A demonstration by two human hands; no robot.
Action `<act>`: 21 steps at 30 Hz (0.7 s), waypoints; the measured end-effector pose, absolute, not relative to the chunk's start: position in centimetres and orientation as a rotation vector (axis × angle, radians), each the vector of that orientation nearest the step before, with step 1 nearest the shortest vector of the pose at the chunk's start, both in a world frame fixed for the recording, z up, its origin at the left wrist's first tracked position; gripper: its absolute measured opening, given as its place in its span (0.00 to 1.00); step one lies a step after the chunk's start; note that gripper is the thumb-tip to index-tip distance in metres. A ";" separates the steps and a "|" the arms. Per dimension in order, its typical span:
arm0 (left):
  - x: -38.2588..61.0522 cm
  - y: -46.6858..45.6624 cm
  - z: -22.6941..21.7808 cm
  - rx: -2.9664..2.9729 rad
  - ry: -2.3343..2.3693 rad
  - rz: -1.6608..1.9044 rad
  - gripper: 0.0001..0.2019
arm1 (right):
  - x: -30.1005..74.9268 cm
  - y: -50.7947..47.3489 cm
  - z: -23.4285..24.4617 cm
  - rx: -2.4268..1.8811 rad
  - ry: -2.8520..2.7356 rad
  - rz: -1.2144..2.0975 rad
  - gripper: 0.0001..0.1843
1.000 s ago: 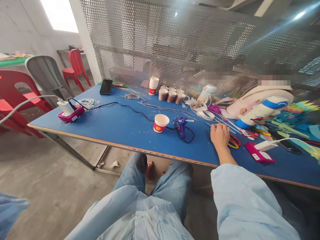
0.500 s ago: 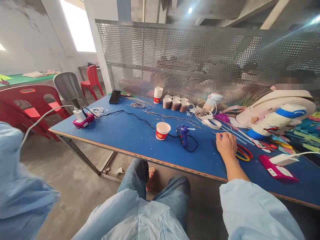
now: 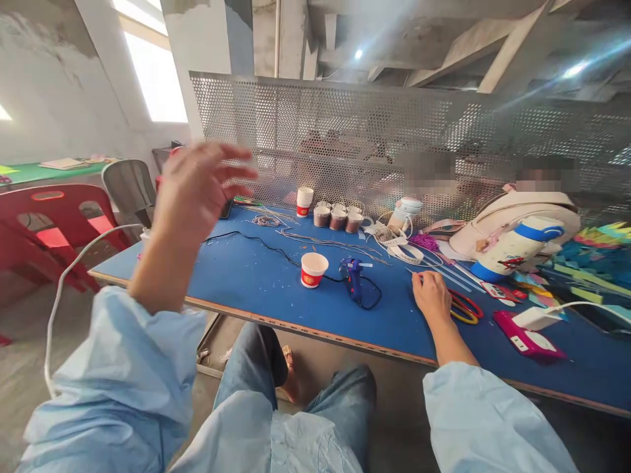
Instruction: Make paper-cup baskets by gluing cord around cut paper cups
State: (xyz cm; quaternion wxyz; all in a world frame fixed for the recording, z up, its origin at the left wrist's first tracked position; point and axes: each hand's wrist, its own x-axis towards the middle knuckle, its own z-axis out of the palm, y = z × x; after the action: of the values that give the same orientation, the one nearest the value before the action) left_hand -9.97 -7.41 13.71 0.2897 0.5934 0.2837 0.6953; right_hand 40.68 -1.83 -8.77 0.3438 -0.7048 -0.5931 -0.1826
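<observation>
My left hand [image 3: 194, 190] is raised in the air above the table's left part, slightly blurred, its fingers spread and nothing in it. On the table, my right hand [image 3: 431, 293] is curled over the middle of a pair of scissors [image 3: 466, 307] with red and yellow handles; a thin tip pokes out past the fingertips and the palm hides the rest. A white and red paper cup [image 3: 314, 270] stands upright at mid-table. Between it and my right hand lies a blue glue gun [image 3: 353, 277] with a clear stick in its back.
Stacked paper cups [image 3: 304, 201] and several brown-wrapped cups [image 3: 338, 218] stand at the back, before a perforated metal screen [image 3: 276, 125]. Thin cords [image 3: 335, 244] lie nearby. To the right are a bottle [image 3: 517, 248], a pink bag [image 3: 473, 230] and a magenta power strip [image 3: 527, 336].
My left hand has come up into view from the left, over the table. My right hand stays on the scissors. The view has tilted up slightly and shifted right.
</observation>
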 end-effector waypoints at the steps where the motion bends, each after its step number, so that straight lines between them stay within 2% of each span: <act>1: -9.2 -6.5 12.2 1.595 0.791 1.786 0.07 | 40.6 -1.9 -8.6 -1.825 -1.537 -0.450 0.14; 2: -8.4 -5.6 10.4 1.607 0.810 1.721 0.06 | 40.5 -1.9 -8.5 -1.818 -1.530 -0.426 0.14; 5: -5.9 -2.9 3.8 1.655 1.147 1.267 0.20 | 39.9 -2.2 -7.7 -1.788 -1.480 -0.353 0.15; 9: -2.9 -1.6 -2.7 1.700 1.177 1.050 0.38 | 37.2 -3.3 -6.6 -1.727 -1.461 -0.212 0.14; 13: -1.1 -1.7 -4.7 1.758 1.147 0.982 0.50 | 32.2 -4.5 -6.2 -1.663 -1.671 0.054 0.11; 18: -0.1 -2.1 -4.8 1.882 1.086 0.928 0.51 | 27.1 -4.9 -6.2 -1.740 -1.772 0.235 0.19; 21: 0.5 -2.5 -4.7 1.927 1.096 0.873 0.51 | 25.8 -4.5 -6.0 -1.840 -1.732 0.264 0.17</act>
State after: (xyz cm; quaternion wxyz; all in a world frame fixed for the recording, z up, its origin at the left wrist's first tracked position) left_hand 0.49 -2.46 -4.70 0.3704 0.7512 0.4274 0.3402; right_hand 25.82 -4.47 -6.04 0.2961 -0.6918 -0.6510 0.0992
